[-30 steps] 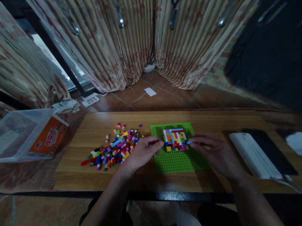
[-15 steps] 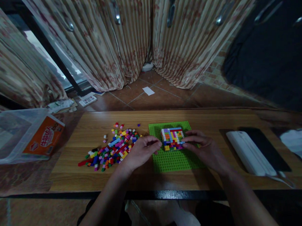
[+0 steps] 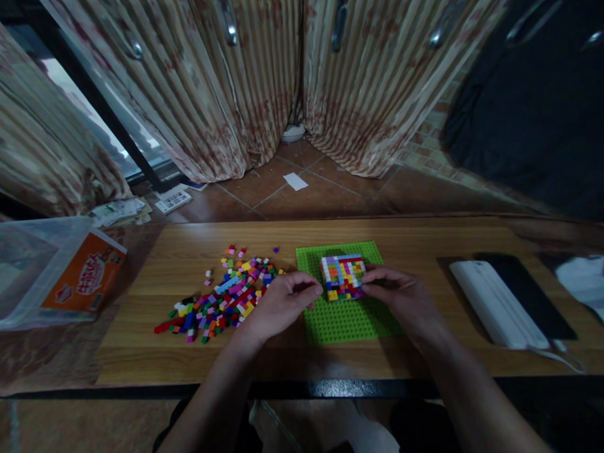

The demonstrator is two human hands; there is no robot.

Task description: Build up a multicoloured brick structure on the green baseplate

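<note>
A block of multicoloured toy bricks [image 3: 343, 277] sits on the green studded baseplate [image 3: 354, 326], toward its back half. At the block's right edge, my right hand [image 3: 402, 294] has its thumb and index fingertips brought together against or just beside the bricks. Whatever is between those fingertips is too small to make out. My left hand [image 3: 288, 299] hovers near the block's left side, over the baseplate's left edge. Its thumb and index finger are pinched; their contents, if any, are hidden. Left of that hand spreads a pile of loose toy bricks [image 3: 225, 303].
A clear plastic box [image 3: 23, 265] with an orange label stands at the left. On the right lie a white device with a cable [image 3: 498, 305], a dark flat object [image 3: 530, 296] and white paper [image 3: 592, 287]. The wooden table's front edge [image 3: 339, 388] is dark.
My right hand's fingers have drawn closer together and lower at the block's right edge. The left hand stays in about the same place. The view has shifted slightly.
</note>
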